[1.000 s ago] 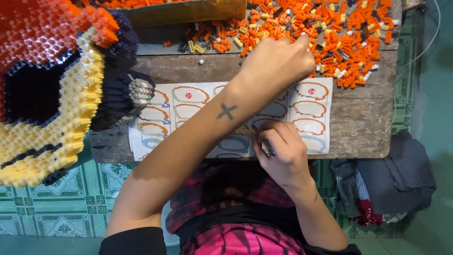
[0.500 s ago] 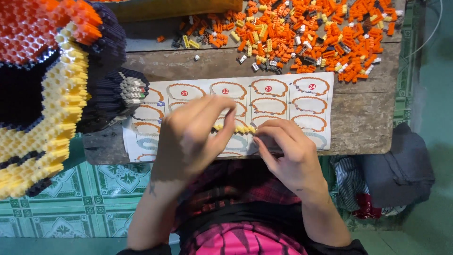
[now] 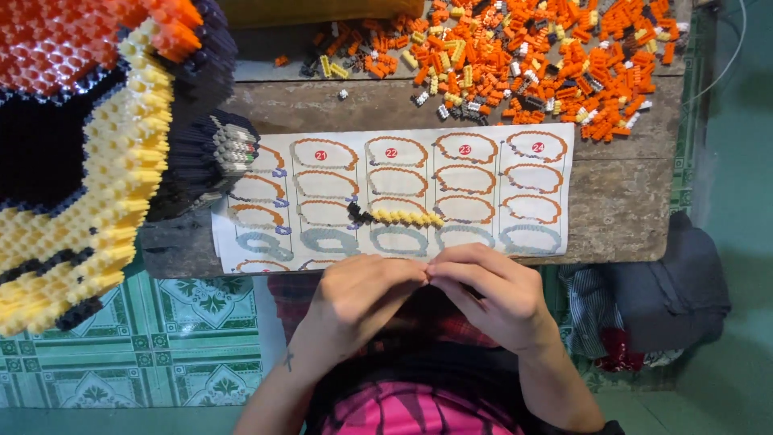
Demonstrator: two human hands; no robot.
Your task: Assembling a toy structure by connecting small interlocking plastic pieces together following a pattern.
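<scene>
Left hand (image 3: 362, 294), right hand (image 3: 491, 294) fingertips meeting below white instruction sheet (image 3: 483, 234).

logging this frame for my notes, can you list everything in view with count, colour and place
brick pile: too many to count, mostly orange with some yellow, white and black, far edge of the table
instruction sheet: one, white with rows of ring diagrams, middle of the table
brick strip: one, yellow with a black end, lying on the sheet
brick model: one, large, orange, black and yellow, left side
wooden table: one, worn brown
dark cloth: one bundle, grey, right of the table
tiled floor: green patterned, lower left
left hand: fingertips meeting the right hand at the table's near edge; what they pinch is hidden
</scene>
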